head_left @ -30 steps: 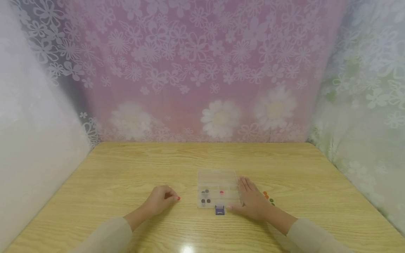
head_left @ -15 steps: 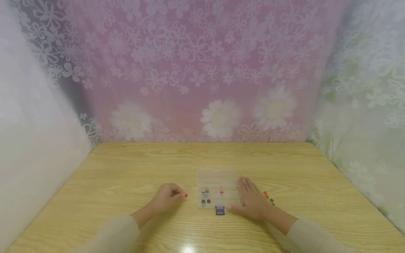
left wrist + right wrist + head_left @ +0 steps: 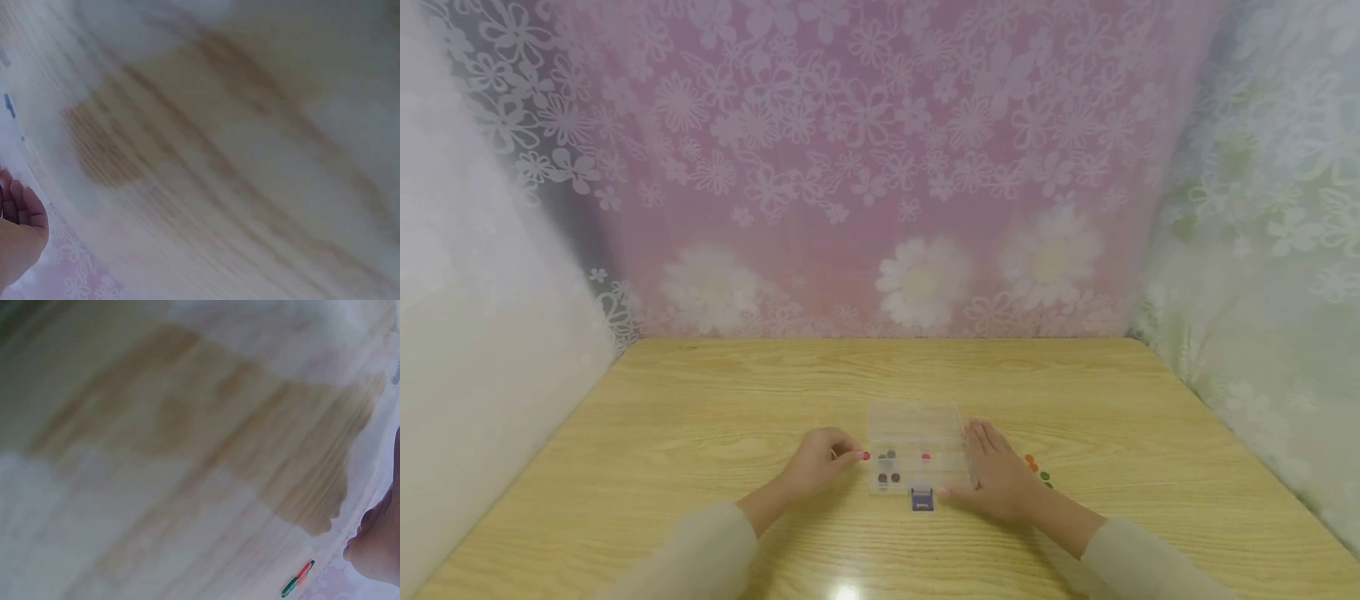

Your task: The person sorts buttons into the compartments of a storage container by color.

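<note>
Since the earlier frames, the left hand point(image 3: 822, 460) has moved rightward over the tabletop point(image 3: 737, 383), bringing its red disc point(image 3: 866, 456) just beside the left wall of the clear box point(image 3: 953, 473); the right hand point(image 3: 1006, 479) and box have stayed put. Head view: thumb and fingertip pinch that disc, while the right hand lies with straight fingers along the box's right side. About midway between the tabletop's left and right edges, the box holds at least four dark discs point(image 3: 895, 477) and one second red disc point(image 3: 927, 457); one blue latch point(image 3: 922, 500) is at its front. Nearer the tabletop's right edge lie two orange discs point(image 3: 1030, 459) and two green discs point(image 3: 1045, 476).

Left wrist view: the left hand's bent fingers show, cropped; only the head view reveals the pinch.

Right wrist view: orange and green pieces form a slanting line; the right hand is partly cropped.
</note>
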`<action>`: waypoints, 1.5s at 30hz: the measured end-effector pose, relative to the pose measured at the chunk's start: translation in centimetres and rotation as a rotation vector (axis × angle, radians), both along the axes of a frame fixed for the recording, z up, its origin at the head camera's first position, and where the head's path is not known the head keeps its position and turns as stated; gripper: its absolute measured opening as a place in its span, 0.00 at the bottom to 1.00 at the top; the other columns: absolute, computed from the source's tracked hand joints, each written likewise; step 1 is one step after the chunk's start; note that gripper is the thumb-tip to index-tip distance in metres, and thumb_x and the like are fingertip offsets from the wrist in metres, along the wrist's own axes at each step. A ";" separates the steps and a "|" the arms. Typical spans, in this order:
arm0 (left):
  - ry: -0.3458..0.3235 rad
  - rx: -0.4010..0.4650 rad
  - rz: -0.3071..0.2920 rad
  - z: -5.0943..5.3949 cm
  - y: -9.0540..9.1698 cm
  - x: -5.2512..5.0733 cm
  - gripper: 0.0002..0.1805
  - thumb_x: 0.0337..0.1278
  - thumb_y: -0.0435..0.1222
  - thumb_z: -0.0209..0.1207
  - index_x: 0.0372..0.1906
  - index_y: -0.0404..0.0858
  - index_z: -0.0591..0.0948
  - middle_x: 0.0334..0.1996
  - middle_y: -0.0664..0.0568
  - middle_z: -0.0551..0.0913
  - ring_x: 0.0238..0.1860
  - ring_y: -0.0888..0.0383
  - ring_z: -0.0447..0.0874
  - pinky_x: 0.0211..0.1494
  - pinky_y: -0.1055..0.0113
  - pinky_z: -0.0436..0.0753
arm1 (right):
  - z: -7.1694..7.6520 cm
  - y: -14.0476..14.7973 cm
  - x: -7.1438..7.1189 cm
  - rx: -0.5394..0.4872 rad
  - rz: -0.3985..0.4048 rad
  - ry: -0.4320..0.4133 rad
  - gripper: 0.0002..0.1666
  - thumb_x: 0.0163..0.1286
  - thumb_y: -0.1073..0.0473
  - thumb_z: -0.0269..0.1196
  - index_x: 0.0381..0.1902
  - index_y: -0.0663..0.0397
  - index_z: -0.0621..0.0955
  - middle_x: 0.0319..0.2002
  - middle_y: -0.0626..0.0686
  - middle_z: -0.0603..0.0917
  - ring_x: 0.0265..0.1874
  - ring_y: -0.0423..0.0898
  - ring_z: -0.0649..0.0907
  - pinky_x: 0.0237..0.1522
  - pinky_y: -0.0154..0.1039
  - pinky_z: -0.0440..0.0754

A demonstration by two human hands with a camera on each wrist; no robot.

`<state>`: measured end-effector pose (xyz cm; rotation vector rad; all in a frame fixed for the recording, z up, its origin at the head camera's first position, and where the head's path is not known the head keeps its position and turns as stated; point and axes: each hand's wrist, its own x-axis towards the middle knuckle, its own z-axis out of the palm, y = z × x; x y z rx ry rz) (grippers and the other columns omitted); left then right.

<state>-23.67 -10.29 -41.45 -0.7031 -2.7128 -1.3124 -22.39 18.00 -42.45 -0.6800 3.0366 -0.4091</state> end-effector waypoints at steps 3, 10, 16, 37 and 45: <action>0.022 0.001 -0.021 0.1 0.6 -0.2 0.06 0.56 0.32 0.60 0.29 0.33 0.83 0.29 0.46 0.84 0.27 0.65 0.74 0.28 0.77 0.74 | -0.1 0.1 0.0 0.005 0.003 0.000 0.62 0.59 0.26 0.51 0.68 0.75 0.51 0.70 0.71 0.50 0.71 0.65 0.50 0.71 0.57 0.51; 0.068 0.022 -0.054 0.6 2.1 -0.7 0.06 0.55 0.31 0.60 0.29 0.32 0.84 0.27 0.47 0.83 0.26 0.66 0.72 0.28 0.78 0.73 | -0.3 0.3 -0.3 0.016 0.004 0.026 0.63 0.59 0.24 0.49 0.68 0.75 0.51 0.70 0.71 0.50 0.70 0.65 0.50 0.71 0.57 0.51; 0.076 0.018 -0.046 0.8 3.7 -1.0 0.05 0.54 0.30 0.60 0.27 0.33 0.84 0.27 0.47 0.83 0.26 0.67 0.71 0.27 0.78 0.72 | -0.2 0.2 -0.1 -0.013 0.002 0.019 0.63 0.59 0.26 0.51 0.68 0.76 0.52 0.70 0.71 0.51 0.70 0.66 0.51 0.70 0.57 0.52; 0.058 -0.060 -0.005 0.5 8.4 -1.4 0.06 0.54 0.32 0.61 0.28 0.34 0.85 0.27 0.51 0.81 0.31 0.63 0.72 0.35 0.76 0.73 | -0.3 0.2 -0.1 -0.024 0.014 0.015 0.61 0.60 0.27 0.52 0.67 0.76 0.53 0.69 0.72 0.52 0.70 0.66 0.51 0.69 0.59 0.53; 0.160 -0.229 0.007 0.2 9.2 -1.0 0.06 0.54 0.34 0.62 0.27 0.36 0.85 0.24 0.55 0.79 0.29 0.65 0.70 0.33 0.77 0.72 | -0.3 0.2 -0.1 -0.028 0.021 0.017 0.61 0.60 0.28 0.53 0.67 0.76 0.53 0.69 0.73 0.52 0.70 0.67 0.52 0.69 0.60 0.54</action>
